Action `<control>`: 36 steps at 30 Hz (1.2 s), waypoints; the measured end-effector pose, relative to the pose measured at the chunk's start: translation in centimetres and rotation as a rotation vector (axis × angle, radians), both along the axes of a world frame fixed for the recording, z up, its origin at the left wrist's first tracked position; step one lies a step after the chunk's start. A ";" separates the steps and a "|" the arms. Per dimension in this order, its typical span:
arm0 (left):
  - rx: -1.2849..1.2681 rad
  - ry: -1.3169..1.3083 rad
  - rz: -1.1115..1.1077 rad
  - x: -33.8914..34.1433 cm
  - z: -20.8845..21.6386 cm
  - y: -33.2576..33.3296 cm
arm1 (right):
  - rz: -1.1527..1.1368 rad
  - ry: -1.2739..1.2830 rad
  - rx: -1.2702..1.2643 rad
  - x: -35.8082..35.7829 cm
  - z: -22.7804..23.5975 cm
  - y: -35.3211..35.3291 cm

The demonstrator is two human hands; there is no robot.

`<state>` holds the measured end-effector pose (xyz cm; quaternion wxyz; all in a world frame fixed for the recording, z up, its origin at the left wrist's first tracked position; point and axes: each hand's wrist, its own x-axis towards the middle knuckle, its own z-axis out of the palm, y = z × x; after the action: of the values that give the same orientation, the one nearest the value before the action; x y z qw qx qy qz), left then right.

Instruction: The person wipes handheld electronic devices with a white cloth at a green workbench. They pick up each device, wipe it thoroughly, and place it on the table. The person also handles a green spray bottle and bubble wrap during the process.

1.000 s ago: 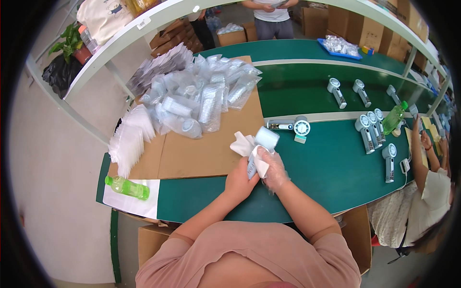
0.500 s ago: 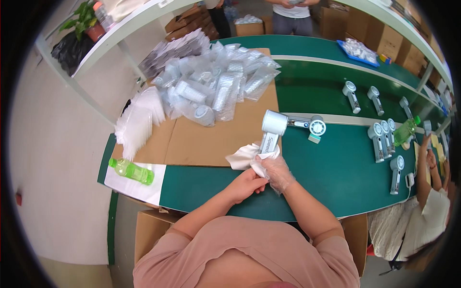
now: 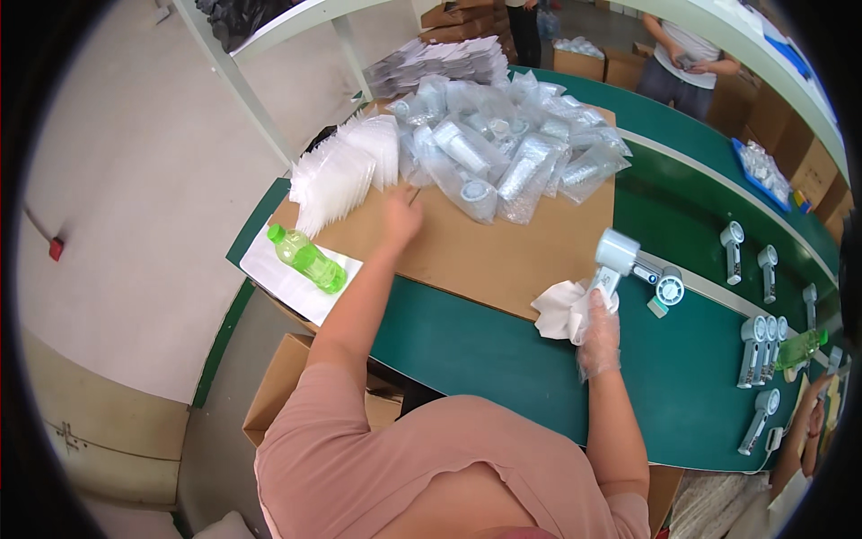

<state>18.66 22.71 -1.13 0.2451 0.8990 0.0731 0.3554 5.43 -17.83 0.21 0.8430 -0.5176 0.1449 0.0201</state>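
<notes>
My right hand, in a thin clear plastic glove, is closed round the handle of a pale grey-blue handheld fan, head upward. A crumpled white cloth hangs at the same hand, beside the handle. My left hand is bare and stretched out over the cardboard sheet, close to a fanned stack of white sleeves. Motion smears its fingers. Another handheld fan lies just right of the held one.
Several fans in clear bubble bags are heaped at the back of the cardboard. A green bottle lies on white paper at left. More fans stand at right, near another person's arms. A white shelf frame rises behind.
My left hand has left the cloth and fan and moved far left toward the white sleeves. My right hand keeps the fan and cloth. The view has turned left.
</notes>
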 end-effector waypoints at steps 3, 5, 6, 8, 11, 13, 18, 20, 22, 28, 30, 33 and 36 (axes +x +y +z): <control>0.154 0.135 0.227 1.9 0.1 1.6 | 0.020 0.028 -0.018 -0.2 0.5 -0.3; 0.193 0.164 0.240 3.0 -0.2 2.4 | 0.037 -0.040 -0.029 -0.1 0.1 -0.6; 0.212 0.180 0.249 3.5 -0.6 3.0 | 0.049 -0.073 -0.034 0.1 -0.3 -0.7; 0.159 0.249 0.214 4.3 -1.1 4.7 | 0.064 -0.085 0.005 0.6 -1.1 -1.1; 0.101 0.267 0.152 4.5 -1.5 5.6 | 0.052 -0.036 0.065 0.8 -1.3 -1.4; 0.103 0.252 0.176 4.3 -1.4 4.6 | 0.037 -0.010 0.092 0.9 -1.3 -1.6; 0.310 0.112 0.291 3.9 -1.7 5.1 | 0.053 -0.039 0.108 1.0 -1.3 -1.4; 0.252 0.019 0.269 3.6 -1.3 5.1 | 0.054 -0.017 0.121 0.9 -0.8 -1.2; 0.102 -0.090 0.204 3.2 0.4 3.5 | 0.057 0.014 0.129 0.9 -0.8 -1.5; -0.520 -0.138 -0.188 -3.1 5.7 -5.4 | 0.091 -0.011 0.151 0.6 -0.8 -1.7; -0.588 0.005 -0.380 -5.4 5.8 -7.2 | 0.103 0.016 0.124 0.9 -1.3 -1.9; -0.349 0.207 -0.533 -9.5 6.6 -12.1 | 0.153 -0.025 0.154 0.5 -0.8 -1.9; -0.242 0.502 -0.700 -10.9 5.3 -14.3 | 0.251 -0.020 0.126 -0.4 0.9 -1.6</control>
<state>7.78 8.44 4.12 0.4286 0.8930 -0.1373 0.0107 4.99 -19.47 1.15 0.8661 -0.4781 0.0690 0.1289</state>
